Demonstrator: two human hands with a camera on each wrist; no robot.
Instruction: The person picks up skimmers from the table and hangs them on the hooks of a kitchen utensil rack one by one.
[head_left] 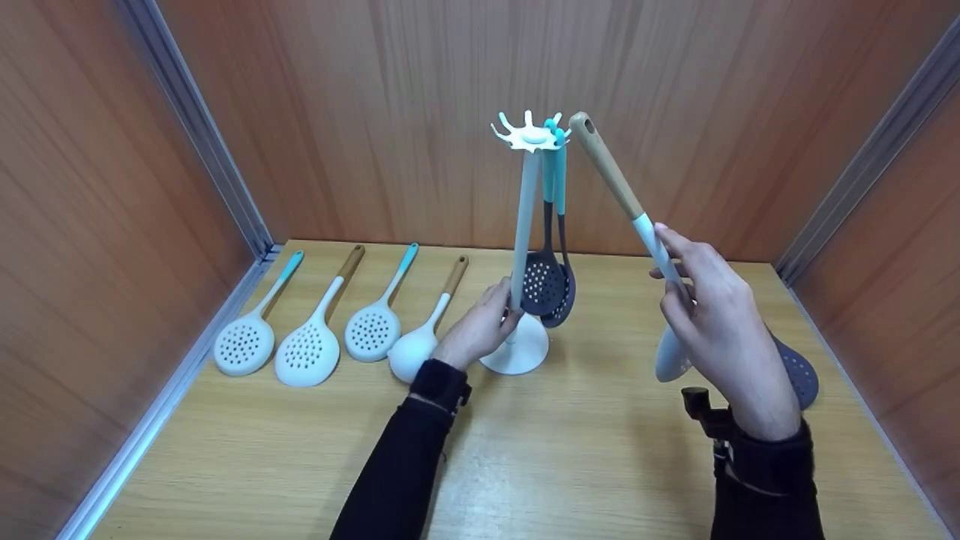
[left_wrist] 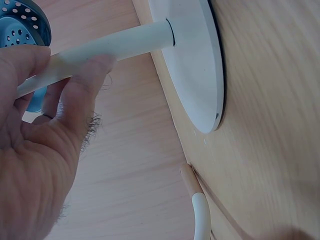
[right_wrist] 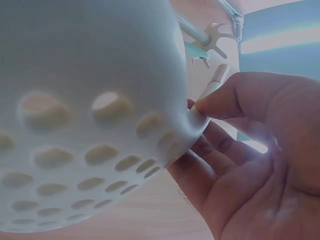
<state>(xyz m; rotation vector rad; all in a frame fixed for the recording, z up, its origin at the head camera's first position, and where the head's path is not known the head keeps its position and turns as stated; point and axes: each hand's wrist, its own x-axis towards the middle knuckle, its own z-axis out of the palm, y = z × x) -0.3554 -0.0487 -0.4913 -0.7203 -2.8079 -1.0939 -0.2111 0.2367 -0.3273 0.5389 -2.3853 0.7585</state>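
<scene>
My left hand [head_left: 480,322] grips the post [head_left: 526,217] of a white utensil stand, low down above its round base [left_wrist: 195,65]. On the right of the stand's hooked top [head_left: 531,136] hang two dark slotted spoons with turquoise handles, the nearer skimmer [head_left: 543,283] partly covering the other. Between the thumb and fingers of my right hand [head_left: 716,315] is a white skimmer [right_wrist: 95,65], pinched by its neck. Its wooden handle [head_left: 611,165] slants up to the left, the holed end close to the hooks but apart. The hand hides part of the skimmer's head in the head view.
Left on the wooden table [head_left: 570,465] lie a turquoise-handled skimmer [head_left: 244,345], a wooden-handled skimmer [head_left: 307,352], another turquoise-handled skimmer [head_left: 373,331] and a white ladle [head_left: 412,352]. A dark perforated utensil [head_left: 799,375] lies partly behind my right hand. Wood panels [head_left: 465,187] enclose the table.
</scene>
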